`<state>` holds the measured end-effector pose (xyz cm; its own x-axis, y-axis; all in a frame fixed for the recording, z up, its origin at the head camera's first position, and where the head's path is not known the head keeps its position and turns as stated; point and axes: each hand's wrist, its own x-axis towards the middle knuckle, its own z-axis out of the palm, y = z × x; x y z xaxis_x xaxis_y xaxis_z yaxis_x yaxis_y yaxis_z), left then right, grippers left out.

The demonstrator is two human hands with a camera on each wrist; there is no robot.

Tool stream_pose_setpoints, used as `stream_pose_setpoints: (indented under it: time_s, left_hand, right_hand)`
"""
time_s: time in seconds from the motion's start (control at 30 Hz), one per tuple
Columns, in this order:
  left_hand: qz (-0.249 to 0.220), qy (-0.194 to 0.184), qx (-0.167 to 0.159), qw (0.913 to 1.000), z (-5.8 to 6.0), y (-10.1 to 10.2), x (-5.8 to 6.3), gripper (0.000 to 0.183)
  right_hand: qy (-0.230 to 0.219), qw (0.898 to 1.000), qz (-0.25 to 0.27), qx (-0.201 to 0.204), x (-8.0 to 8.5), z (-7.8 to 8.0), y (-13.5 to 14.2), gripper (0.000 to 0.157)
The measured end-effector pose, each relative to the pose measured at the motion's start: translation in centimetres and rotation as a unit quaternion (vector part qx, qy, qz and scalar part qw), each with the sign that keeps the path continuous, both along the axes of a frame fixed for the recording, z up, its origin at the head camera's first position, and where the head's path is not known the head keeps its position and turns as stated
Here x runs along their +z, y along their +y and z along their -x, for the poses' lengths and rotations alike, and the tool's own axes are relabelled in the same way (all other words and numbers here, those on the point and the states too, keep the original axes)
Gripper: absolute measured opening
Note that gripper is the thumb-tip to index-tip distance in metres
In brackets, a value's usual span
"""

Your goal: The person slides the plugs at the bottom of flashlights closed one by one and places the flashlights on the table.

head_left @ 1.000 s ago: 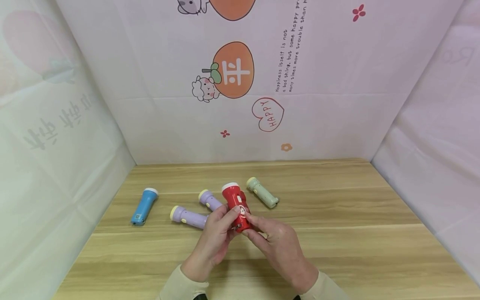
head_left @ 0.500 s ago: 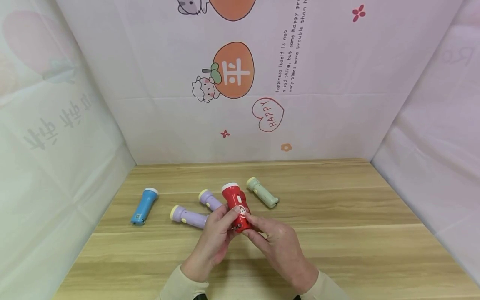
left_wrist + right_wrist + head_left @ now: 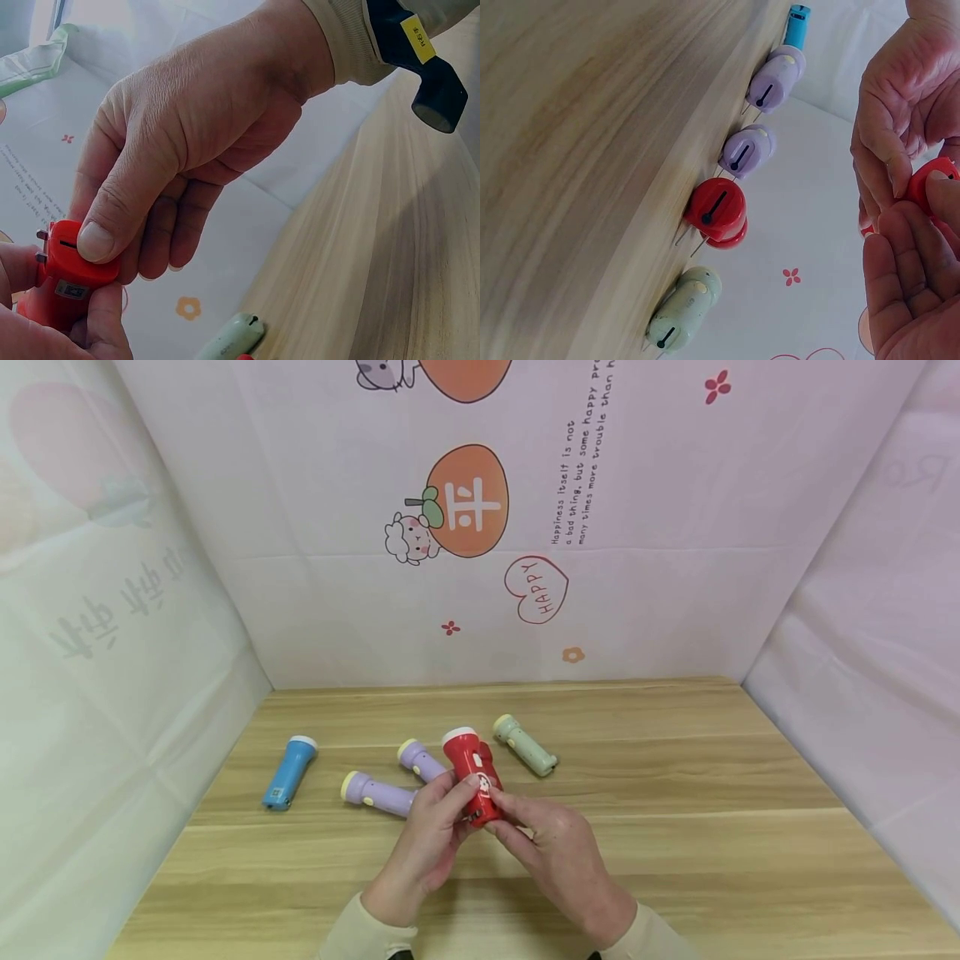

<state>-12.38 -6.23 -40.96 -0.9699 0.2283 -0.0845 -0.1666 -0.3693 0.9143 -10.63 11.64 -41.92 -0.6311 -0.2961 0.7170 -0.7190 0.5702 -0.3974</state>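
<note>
In the head view my left hand (image 3: 431,835) grips a red flashlight (image 3: 467,752) with a white lens rim, its thumb along the body. My right hand (image 3: 562,852) pinches the same flashlight low down near its tail, which points toward me. Seen in the left wrist view, two metal plug prongs (image 3: 41,246) stick out of the tail, beside a dark slot, and the right thumb presses on the end face. A second red flashlight (image 3: 718,214) lies on the table behind the held one, mostly hidden in the head view.
Two purple flashlights (image 3: 378,795) lie left of the hands, partly covered by the left hand. Farther left is a blue flashlight (image 3: 289,774); a pale green flashlight (image 3: 527,746) lies behind to the right. Printed cloth walls enclose the wooden table (image 3: 690,827) at the back and sides.
The held red flashlight has shifted very slightly toward me. Both hands keep nearly the same place and hold, and the flashlights on the table have not moved.
</note>
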Motion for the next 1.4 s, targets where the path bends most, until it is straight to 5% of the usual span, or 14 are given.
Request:
stream_pose_setpoints:
  time_s: [0.7, 1.4]
  left_hand:
    - [-0.001, -0.003, 0.003, 1.0000, -0.07, -0.01, -0.20, 0.054]
    - [-0.007, -0.007, 0.008, 0.9999, -0.07, 0.04, -0.11, 0.051]
  right_hand:
    - [-0.027, 1.000, -0.010, -0.007, 0.02, -0.23, 0.08, 0.046]
    - [-0.008, 1.000, -0.012, -0.012, -0.06, -0.17, 0.12, 0.047]
